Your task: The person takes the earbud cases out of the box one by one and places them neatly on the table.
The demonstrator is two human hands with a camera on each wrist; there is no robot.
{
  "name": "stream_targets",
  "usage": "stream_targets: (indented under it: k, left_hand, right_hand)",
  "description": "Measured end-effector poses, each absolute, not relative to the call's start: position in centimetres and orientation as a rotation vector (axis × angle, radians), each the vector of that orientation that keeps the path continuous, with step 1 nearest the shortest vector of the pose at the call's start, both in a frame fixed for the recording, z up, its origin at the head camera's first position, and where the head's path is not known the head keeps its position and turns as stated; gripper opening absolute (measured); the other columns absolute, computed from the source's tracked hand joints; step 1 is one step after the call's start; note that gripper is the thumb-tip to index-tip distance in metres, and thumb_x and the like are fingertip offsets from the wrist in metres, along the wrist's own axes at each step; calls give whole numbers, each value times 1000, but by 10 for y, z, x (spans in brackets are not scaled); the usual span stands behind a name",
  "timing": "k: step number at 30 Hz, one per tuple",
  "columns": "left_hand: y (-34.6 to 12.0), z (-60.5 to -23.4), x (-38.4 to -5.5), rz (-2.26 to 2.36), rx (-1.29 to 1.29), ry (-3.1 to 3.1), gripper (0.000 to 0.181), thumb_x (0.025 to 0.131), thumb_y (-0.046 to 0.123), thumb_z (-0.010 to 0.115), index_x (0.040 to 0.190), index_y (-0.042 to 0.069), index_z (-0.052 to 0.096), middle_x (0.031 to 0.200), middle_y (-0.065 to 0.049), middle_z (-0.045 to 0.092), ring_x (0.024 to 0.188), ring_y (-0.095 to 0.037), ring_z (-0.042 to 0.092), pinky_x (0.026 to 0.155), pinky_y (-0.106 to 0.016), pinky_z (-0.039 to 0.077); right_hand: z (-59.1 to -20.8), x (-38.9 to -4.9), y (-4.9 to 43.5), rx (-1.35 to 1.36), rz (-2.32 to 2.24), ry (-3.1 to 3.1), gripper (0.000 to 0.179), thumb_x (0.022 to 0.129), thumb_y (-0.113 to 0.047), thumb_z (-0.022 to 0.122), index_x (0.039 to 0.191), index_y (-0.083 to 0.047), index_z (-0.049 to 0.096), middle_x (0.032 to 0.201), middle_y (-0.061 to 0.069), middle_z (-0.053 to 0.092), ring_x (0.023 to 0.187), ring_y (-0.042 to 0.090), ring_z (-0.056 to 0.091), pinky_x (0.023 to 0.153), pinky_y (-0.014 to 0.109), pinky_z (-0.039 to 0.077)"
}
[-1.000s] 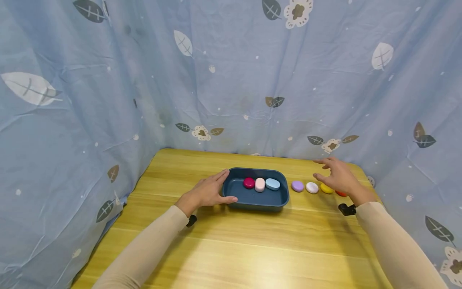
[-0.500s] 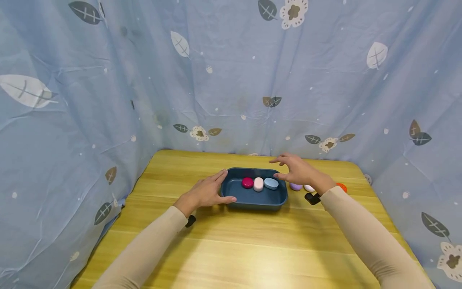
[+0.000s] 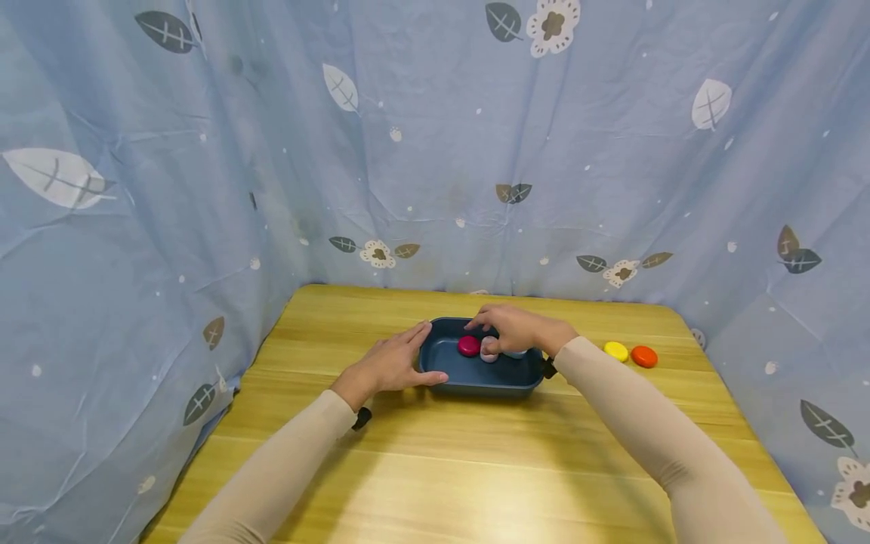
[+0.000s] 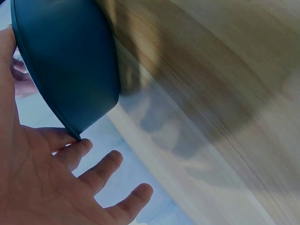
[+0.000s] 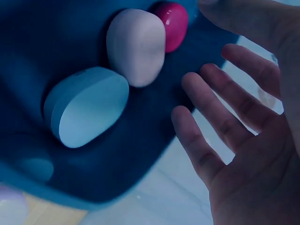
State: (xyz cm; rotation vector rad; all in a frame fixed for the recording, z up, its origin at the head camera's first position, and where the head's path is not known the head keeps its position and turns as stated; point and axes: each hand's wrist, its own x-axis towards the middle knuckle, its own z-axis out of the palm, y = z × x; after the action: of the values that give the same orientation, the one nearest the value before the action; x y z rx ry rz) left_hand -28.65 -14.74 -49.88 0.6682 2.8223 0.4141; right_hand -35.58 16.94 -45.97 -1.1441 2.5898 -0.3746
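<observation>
My left hand (image 3: pixel 389 361) rests against the left end of a dark blue rectangular box (image 3: pixel 485 390), its thumb on the front rim. In the left wrist view, fingertips touch the rim while two fingers (image 4: pixel 136 201) extend free below the corner. Inside the box lie three smooth, pebble-like pieces: magenta (image 5: pixel 176 26), pale pink (image 5: pixel 136 47) and light blue (image 5: pixel 91 105). Over them hovers my right hand (image 3: pixel 519 329), its fingers loosely spread and holding nothing. In the head view it partly covers the pink piece and nearly all of the light blue one.
A yellow piece (image 3: pixel 615 351) and an orange one (image 3: pixel 644 356) lie on the wooden table (image 3: pixel 435 468), right of the box. Part of a purple piece (image 5: pixel 9 204) shows beyond the box's rim in the right wrist view. Blue patterned curtains (image 3: pixel 435 151) enclose the table.
My right hand has moved left from above the row of loose pieces to over the box. The yellow and orange pieces are uncovered; purple and white are now hidden. My left hand stays put.
</observation>
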Motion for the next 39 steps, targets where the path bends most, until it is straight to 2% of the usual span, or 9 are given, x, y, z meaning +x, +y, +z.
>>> stream_targets:
  k: [3, 9, 16, 22, 30, 35, 39]
  left_hand:
    - [-147, -500, -285, 411, 664, 2822, 124, 100, 93, 64, 190, 21, 18, 198, -2, 20, 179, -39, 36, 141, -69, 37]
    - [-148, -501, -284, 419, 660, 2818, 124, 100, 93, 64, 190, 20, 18, 198, -2, 20, 179, -38, 36, 141, -69, 37]
    - [-148, -498, -285, 421, 659, 2814, 125, 100, 93, 63, 190, 20, 17, 198, -2, 20, 179, -40, 36, 141, -68, 37]
    - [-147, -498, -286, 398, 666, 2812, 125, 100, 94, 62, 190, 21, 16, 198, -2, 19, 180, -38, 35, 141, -68, 38]
    - [-147, -497, -287, 400, 663, 2810, 124, 100, 94, 62, 190, 22, 15, 198, -2, 19, 180, -38, 34, 141, -68, 37]
    - [-147, -497, -287, 410, 658, 2805, 125, 99, 94, 62, 190, 22, 16, 198, -2, 19, 180, -39, 35, 141, -70, 36]
    - [-146, -498, -287, 402, 657, 2806, 125, 100, 94, 62, 190, 22, 15, 198, -2, 19, 180, -39, 35, 141, -70, 36]
  right_hand:
    - [-465, -361, 161, -1136, -352, 2546, 55, 109, -12, 74, 164, -8, 68, 157, 15, 69, 141, 35, 75, 122, 54, 62]
    - [-473, -366, 146, -1121, -302, 2508, 62, 107, -15, 83, 165, -2, 65, 162, 16, 73, 142, 34, 76, 123, 50, 62]
    - [-478, -367, 136, -1124, -259, 2527, 61, 105, -11, 86, 162, 0, 68, 152, 19, 73, 131, 32, 80, 118, 46, 66]
    - [-482, -365, 131, -1201, -146, 2556, 52, 103, -19, 92, 151, -6, 78, 138, 14, 74, 116, 24, 77, 110, 39, 68]
    - [-484, -365, 129, -1188, -161, 2570, 45, 102, -17, 93, 145, -9, 81, 135, 10, 84, 114, 24, 80, 109, 41, 69]
    - [-481, -365, 133, -1170, -235, 2591, 42, 103, -21, 92, 143, -12, 81, 134, 7, 83, 112, 23, 78, 108, 41, 69]
    - [-475, -363, 141, -1189, -317, 2625, 44, 104, -22, 91, 145, -10, 79, 140, 10, 80, 115, 27, 78, 107, 43, 69]
